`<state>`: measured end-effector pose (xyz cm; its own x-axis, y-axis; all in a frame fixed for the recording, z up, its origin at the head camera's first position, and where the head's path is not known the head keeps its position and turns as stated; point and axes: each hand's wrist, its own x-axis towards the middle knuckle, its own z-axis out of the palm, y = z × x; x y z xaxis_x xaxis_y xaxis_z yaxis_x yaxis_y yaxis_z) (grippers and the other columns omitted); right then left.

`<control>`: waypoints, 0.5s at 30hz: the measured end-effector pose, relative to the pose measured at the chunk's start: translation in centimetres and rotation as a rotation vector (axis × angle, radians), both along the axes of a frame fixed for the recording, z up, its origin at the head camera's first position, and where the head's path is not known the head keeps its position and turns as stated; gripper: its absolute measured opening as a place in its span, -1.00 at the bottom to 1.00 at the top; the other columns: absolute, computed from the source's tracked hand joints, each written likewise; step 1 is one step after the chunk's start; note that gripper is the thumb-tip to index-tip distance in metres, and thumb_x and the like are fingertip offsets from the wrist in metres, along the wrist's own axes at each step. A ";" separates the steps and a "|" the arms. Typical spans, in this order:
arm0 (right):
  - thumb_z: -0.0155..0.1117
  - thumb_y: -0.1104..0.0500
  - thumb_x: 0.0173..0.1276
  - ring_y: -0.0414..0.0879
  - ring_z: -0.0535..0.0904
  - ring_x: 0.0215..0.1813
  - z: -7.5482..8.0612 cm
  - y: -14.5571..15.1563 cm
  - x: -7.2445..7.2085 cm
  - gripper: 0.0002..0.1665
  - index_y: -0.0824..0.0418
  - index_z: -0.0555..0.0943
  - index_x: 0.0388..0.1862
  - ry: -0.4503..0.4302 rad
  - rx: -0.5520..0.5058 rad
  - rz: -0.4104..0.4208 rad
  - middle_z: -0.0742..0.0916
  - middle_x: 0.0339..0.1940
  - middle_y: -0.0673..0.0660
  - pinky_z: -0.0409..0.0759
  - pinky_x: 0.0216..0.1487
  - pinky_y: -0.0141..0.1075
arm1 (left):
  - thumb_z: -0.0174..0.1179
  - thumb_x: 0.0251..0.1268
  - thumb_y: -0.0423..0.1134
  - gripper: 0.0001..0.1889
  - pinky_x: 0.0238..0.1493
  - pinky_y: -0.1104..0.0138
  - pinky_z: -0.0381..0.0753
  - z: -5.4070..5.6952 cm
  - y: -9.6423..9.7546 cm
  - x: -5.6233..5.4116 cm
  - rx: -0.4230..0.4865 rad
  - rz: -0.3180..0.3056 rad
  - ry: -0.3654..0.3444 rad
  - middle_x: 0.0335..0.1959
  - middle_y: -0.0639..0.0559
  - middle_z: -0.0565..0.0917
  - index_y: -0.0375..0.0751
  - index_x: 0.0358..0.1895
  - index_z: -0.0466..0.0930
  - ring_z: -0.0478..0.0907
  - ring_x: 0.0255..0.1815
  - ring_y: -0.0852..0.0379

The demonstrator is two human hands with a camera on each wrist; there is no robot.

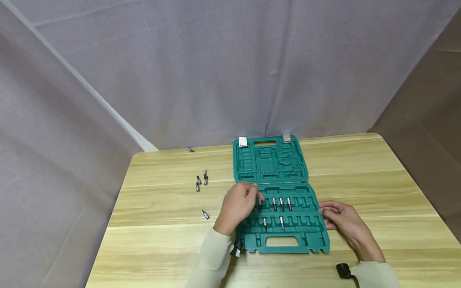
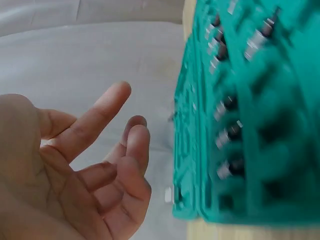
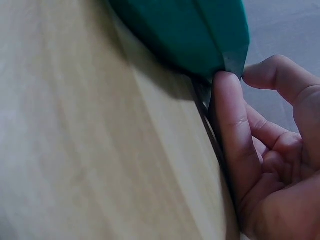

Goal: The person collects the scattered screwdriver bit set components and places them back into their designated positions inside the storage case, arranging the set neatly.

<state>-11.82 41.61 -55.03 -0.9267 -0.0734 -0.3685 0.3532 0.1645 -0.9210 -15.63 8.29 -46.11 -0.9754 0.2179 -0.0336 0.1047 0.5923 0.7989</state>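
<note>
A green plastic tool case (image 1: pixel 299 236) lies unfolded on the table, with several bit sockets (image 1: pixel 281 222) seated in two rows of its near half. Over the left part of that half is my left hand (image 1: pixel 237 206), partly covering the rows. In the left wrist view the fingers (image 2: pixel 85 130) are loosely bent with nothing between them, beside the case (image 2: pixel 260 195). My right hand (image 1: pixel 343 222) pinches the case's right edge between thumb and fingers; the right wrist view shows the fingertips at the green rim (image 3: pixel 220 40).
To the left of the case a small group of bit sockets (image 1: pixel 199 181) lies on the wooden table (image 1: pixel 155 224). One more bit socket (image 1: pixel 205 214) is nearer, another (image 1: pixel 190 149) at the back edge. The case's lid half (image 1: pixel 270 160) lies toward the grey curtain (image 1: pixel 216 80).
</note>
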 end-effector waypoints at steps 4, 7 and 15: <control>0.18 0.28 0.60 -0.24 0.65 -0.35 0.1 -0.1 0.0 -0.49 0.58 0.42 0.38 -0.010 0.011 -0.003 0.74 -0.30 -0.06 0.76 -0.28 -0.32 | -0.29 0.78 0.12 -0.35 -0.38 0.17 0.54 -0.6 -1.6 0.4 -0.015 0.026 0.007 -0.03 0.03 0.78 0.03 -0.19 0.87 0.58 -0.36 0.09; 0.19 0.28 0.60 -0.24 0.65 -0.35 0.1 0.0 0.0 -0.48 0.59 0.42 0.38 -0.003 0.013 0.000 0.74 -0.30 -0.07 0.75 -0.28 -0.32 | -0.31 0.78 0.17 -0.31 -0.21 0.10 0.65 -1.1 -3.0 0.6 -0.028 0.033 0.036 -0.05 0.00 0.79 -0.02 -0.14 0.88 0.70 -0.18 0.04; 0.19 0.26 0.62 -0.23 0.64 -0.35 0.2 -0.2 0.2 -0.50 0.59 0.43 0.36 0.004 0.010 -0.001 0.73 -0.32 -0.05 0.75 -0.29 -0.32 | 0.16 0.65 -0.13 -0.71 -0.30 0.23 0.63 -2.6 -6.8 1.0 -0.074 0.081 0.094 -0.24 -0.02 0.81 -0.12 -0.10 0.88 0.62 -0.37 0.08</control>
<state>-11.64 41.46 -54.78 -0.9283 -0.0689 -0.3653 0.3495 0.1732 -0.9208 -14.62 1.48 -48.76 -0.9892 0.1391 0.0455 0.1267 0.6591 0.7413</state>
